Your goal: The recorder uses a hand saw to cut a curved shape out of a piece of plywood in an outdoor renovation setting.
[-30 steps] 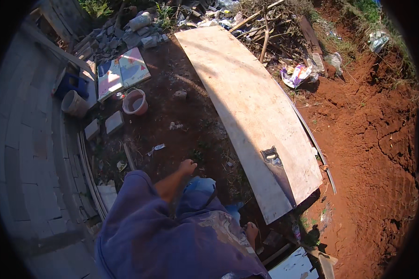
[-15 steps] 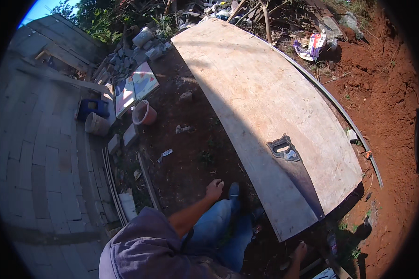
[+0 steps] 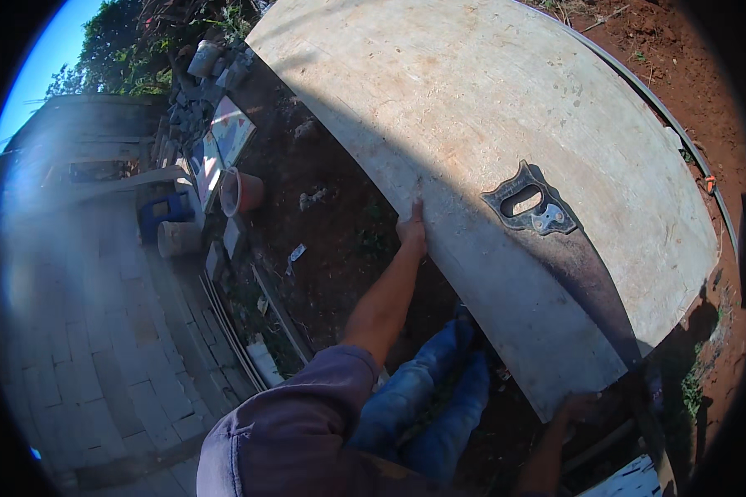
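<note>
A wide, pale plywood sheet slopes across the middle and right of the view. My left hand is closed on its left edge, thumb on the top face and fingers out of sight below. At the near end, in deep shadow, my right hand is against the sheet's edge; its fingers are too dim to make out. A handsaw with a black handle lies flat on the sheet, its dark blade pointing toward the near right corner.
A long thin strip runs along the sheet's far right edge, beside red soil. To the left are a pink bucket, a pale bucket, a blue container and a block wall. Rubble lies behind.
My left hand has reached forward and taken hold of the sheet's left edge. My right hand has come up to its near end. The sheet and saw now look larger and closer.
</note>
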`<state>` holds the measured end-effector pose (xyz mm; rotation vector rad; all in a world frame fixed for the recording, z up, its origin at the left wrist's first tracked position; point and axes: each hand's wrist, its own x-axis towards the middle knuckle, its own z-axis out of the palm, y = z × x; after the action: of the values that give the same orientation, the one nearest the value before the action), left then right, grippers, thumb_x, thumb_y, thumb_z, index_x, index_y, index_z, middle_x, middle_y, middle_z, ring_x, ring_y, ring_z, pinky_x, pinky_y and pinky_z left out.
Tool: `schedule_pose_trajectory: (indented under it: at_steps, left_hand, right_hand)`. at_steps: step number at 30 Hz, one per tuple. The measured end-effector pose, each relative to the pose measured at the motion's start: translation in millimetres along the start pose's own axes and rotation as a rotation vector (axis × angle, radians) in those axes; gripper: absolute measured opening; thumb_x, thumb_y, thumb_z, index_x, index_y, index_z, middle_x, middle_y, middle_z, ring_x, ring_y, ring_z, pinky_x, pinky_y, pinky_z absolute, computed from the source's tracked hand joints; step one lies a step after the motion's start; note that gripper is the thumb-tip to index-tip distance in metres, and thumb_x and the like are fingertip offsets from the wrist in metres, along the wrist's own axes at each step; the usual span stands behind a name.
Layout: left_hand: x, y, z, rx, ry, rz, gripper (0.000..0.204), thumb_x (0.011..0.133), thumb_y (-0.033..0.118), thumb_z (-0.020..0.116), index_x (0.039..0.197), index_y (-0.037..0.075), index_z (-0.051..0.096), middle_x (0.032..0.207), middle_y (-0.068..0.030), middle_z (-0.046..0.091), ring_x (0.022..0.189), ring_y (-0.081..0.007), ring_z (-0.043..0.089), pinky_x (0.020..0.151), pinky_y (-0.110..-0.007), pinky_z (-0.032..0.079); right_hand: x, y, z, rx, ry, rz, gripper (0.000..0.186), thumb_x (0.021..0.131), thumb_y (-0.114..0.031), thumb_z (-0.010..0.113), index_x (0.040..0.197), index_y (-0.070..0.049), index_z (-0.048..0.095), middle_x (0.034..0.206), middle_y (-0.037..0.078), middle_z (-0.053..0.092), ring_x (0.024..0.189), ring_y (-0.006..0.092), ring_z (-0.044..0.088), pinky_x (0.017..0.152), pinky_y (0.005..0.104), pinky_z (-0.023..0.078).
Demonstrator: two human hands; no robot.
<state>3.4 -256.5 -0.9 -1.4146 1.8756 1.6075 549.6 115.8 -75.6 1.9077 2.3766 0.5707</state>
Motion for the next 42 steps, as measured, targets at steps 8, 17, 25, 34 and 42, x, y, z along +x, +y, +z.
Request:
schedule_pose_trajectory:
  at_steps: [8, 17, 25, 34, 42]
  left_hand:
    - [43, 8, -46, -0.133, -0.157, 0.096, 0.089, 0.087, 0.054, 0.07, 0.139, -0.012, 0.039, 0.134, -0.0191, 0.053, 0.115, -0.0347, 0.058, 0.098, -0.049, 0.05]
    - [63, -3, -36, 0.033, -0.378, 0.199, 0.083, 0.096, 0.056, 0.056, 0.15, -0.003, 0.031, 0.151, -0.0145, 0.04, 0.133, -0.0342, 0.044, 0.112, -0.051, 0.035]
    - [83, 26, -57, 0.184, -0.282, 0.174, 0.084, 0.095, 0.061, 0.051, 0.152, 0.002, 0.031, 0.154, -0.0136, 0.035, 0.136, -0.0341, 0.04, 0.114, -0.051, 0.033]
    - [57, -30, -69, 0.077, -0.449, 0.097, 0.078, 0.097, 0.061, 0.046, 0.151, 0.006, 0.033, 0.156, -0.0114, 0.035, 0.14, -0.0311, 0.036, 0.117, -0.048, 0.029]
    - [25, -49, -85, 0.033, -0.267, 0.085, 0.086, 0.093, 0.061, 0.057, 0.148, -0.002, 0.035, 0.142, -0.0175, 0.049, 0.125, -0.0327, 0.054, 0.103, -0.044, 0.047]
  right_hand:
    - [-14, -118, -126, 0.784, -0.139, 0.287, 0.068, 0.105, -0.046, 0.032, 0.093, 0.013, 0.063, 0.093, 0.037, 0.063, 0.089, 0.0552, 0.058, 0.078, 0.0556, 0.043]
    - [-9, -81, -121, 0.835, -0.362, 0.423, 0.07, 0.104, -0.048, 0.029, 0.095, 0.01, 0.066, 0.082, 0.029, 0.067, 0.074, 0.0399, 0.062, 0.074, 0.0477, 0.046]
    - [-23, -76, -120, 1.176, -0.381, 0.452, 0.051, 0.103, -0.041, 0.044, 0.093, 0.005, 0.066, 0.071, 0.022, 0.061, 0.067, 0.0234, 0.059, 0.067, 0.0419, 0.047]
    - [2, -15, -117, 1.097, -0.382, 0.37, 0.05, 0.1, -0.045, 0.052, 0.092, 0.001, 0.068, 0.07, 0.018, 0.062, 0.067, 0.0201, 0.059, 0.065, 0.0392, 0.048]
    - [2, -21, -111, 1.063, -0.307, 0.294, 0.051, 0.102, -0.041, 0.05, 0.088, 0.007, 0.063, 0.068, 0.016, 0.059, 0.065, 0.0208, 0.048, 0.065, 0.038, 0.043]
